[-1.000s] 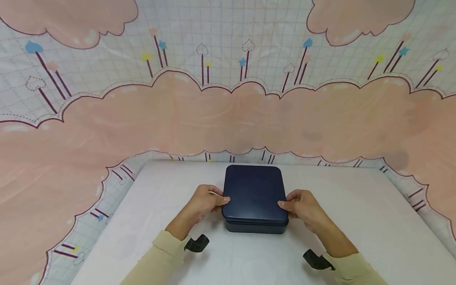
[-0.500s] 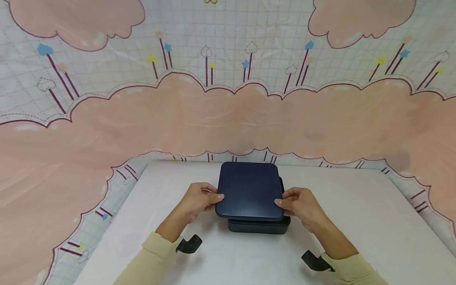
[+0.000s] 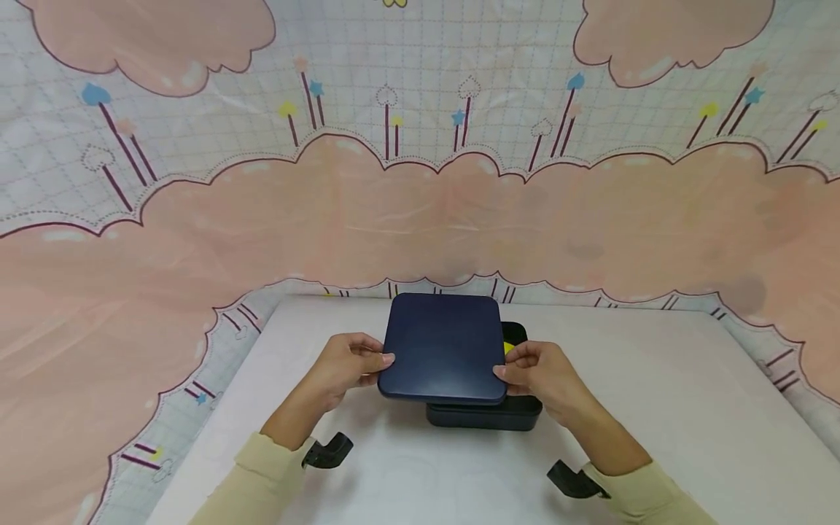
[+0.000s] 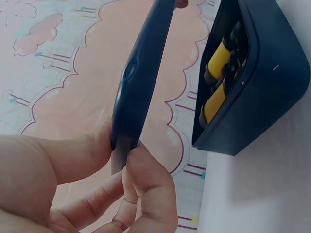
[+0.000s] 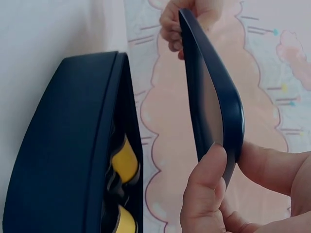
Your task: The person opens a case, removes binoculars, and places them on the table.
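Two hands pinch a dark blue square metal lid in the head view, left hand and right hand at opposite edges, above the dark blue box; left wrist view: thumb and fingers clamp the lid's edge, yellow items inside the box beyond; right wrist view: the same pinch, box beside the fingers.

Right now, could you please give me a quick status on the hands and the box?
Left hand and right hand grip dark blue square lid, lifted clear of box base. Yellow items inside. Nothing obstructing.

Smooth matt navy lid, glossy backdrop
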Available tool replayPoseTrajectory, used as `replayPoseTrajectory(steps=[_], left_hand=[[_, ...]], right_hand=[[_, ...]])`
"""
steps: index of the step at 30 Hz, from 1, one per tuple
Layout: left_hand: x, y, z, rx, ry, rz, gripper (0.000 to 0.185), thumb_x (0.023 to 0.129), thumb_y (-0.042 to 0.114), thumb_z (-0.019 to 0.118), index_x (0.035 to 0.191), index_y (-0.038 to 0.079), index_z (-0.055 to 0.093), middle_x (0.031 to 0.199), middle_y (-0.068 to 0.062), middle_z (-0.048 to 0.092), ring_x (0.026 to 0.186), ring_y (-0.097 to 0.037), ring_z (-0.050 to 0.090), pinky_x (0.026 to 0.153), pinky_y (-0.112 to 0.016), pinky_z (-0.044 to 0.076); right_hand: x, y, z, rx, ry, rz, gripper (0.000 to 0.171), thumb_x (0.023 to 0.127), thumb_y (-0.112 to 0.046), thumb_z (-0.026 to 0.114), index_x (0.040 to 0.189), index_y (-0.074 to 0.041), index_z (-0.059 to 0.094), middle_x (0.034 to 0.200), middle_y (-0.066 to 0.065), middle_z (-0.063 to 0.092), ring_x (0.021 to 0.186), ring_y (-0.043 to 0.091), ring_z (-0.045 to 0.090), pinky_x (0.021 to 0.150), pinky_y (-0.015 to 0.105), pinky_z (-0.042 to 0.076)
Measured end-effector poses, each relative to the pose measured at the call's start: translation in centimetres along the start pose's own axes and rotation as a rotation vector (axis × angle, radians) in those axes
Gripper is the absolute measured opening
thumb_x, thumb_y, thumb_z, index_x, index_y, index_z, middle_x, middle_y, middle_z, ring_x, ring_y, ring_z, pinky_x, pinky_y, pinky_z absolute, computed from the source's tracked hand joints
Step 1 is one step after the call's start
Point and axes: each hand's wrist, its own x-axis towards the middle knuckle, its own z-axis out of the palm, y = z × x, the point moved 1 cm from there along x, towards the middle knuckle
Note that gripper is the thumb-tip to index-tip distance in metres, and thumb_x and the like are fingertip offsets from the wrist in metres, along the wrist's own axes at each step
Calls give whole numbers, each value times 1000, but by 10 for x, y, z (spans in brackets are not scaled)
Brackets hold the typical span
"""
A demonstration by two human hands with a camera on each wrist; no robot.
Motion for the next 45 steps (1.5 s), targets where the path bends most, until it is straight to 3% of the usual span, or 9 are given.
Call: replayPoseTrajectory(steps=[11, 23, 34, 45], left_hand=[[-10, 0, -22, 35, 8, 6, 27, 92, 7, 78, 114, -6, 67, 92, -6, 69, 80, -14, 66, 73, -26, 60], [-18, -5, -49, 56, 25, 12, 29, 93, 8, 78, 115, -7, 68, 89, -3, 69, 80, -14, 67, 73, -26, 60], [-24, -13, -71, 102, 45, -3, 29, 95, 11, 77, 118, -4, 68, 93, -2, 71, 81, -16, 67, 75, -27, 60], [-30, -20, -87, 125, 44, -12, 30, 96, 11, 75, 120, -6, 68, 95, -1, 70, 81, -15, 66, 75, -26, 60]], right_hand=[[1, -9, 20, 41, -19, -5, 32, 92, -2, 77, 115, 11, 58, 89, 6, 62, 78, 15, 70, 75, 30, 65], [2, -17, 41, 71, -79, -70, 29, 90, 2, 76, 112, 12, 60, 85, 6, 63, 79, 16, 71, 78, 36, 66], [5, -19, 64, 81, -46, -31, 27, 88, 3, 79, 109, 7, 62, 87, 9, 64, 77, 18, 72, 79, 38, 66], [5, -20, 80, 108, -83, -45, 32, 88, 3, 80, 113, 8, 62, 85, 7, 64, 76, 18, 70, 81, 40, 66]])
